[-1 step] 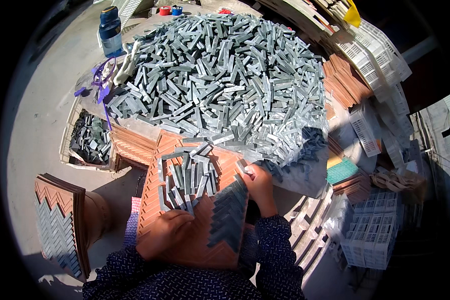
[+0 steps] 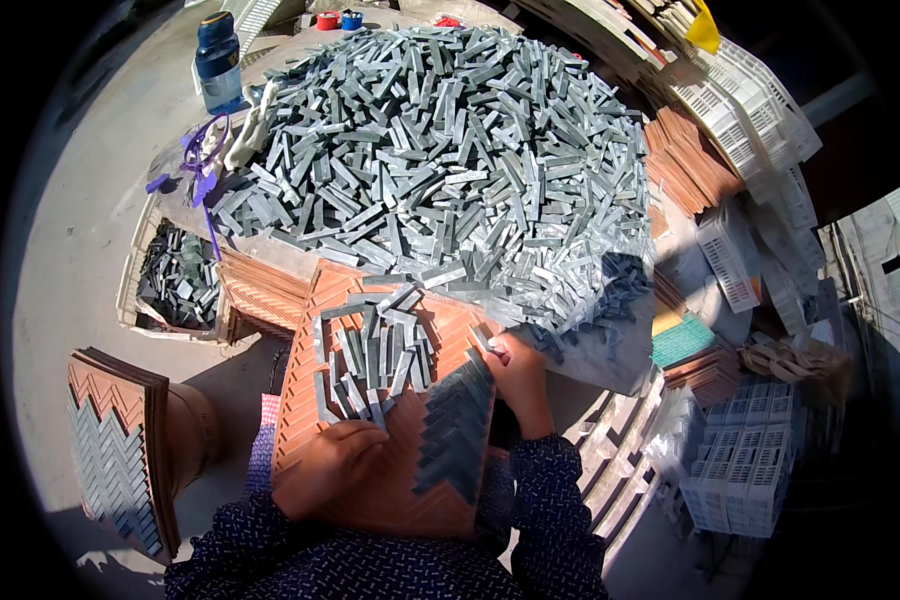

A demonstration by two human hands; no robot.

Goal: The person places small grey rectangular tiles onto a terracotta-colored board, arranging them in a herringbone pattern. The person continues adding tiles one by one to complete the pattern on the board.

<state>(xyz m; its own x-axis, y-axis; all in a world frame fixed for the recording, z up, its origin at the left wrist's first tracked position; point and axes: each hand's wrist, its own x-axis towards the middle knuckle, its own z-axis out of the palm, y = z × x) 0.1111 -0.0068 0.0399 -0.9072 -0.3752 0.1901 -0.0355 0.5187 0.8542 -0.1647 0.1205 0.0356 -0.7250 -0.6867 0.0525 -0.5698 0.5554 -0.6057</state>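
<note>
Herringbone mould board (image 2: 390, 470) lies tilted on my lap under both hands, same as the earlier frame; I see no shift. My left hand (image 2: 325, 465) presses flat and unclenched on its lower part, just below loose grey strips (image 2: 375, 350). My right hand (image 2: 515, 375) pinches one grey strip (image 2: 482, 342) at its right edge. Beyond the hands, one big heap of strips (image 2: 440, 150); left, one crate (image 2: 175, 280) holding dark pieces.
</note>
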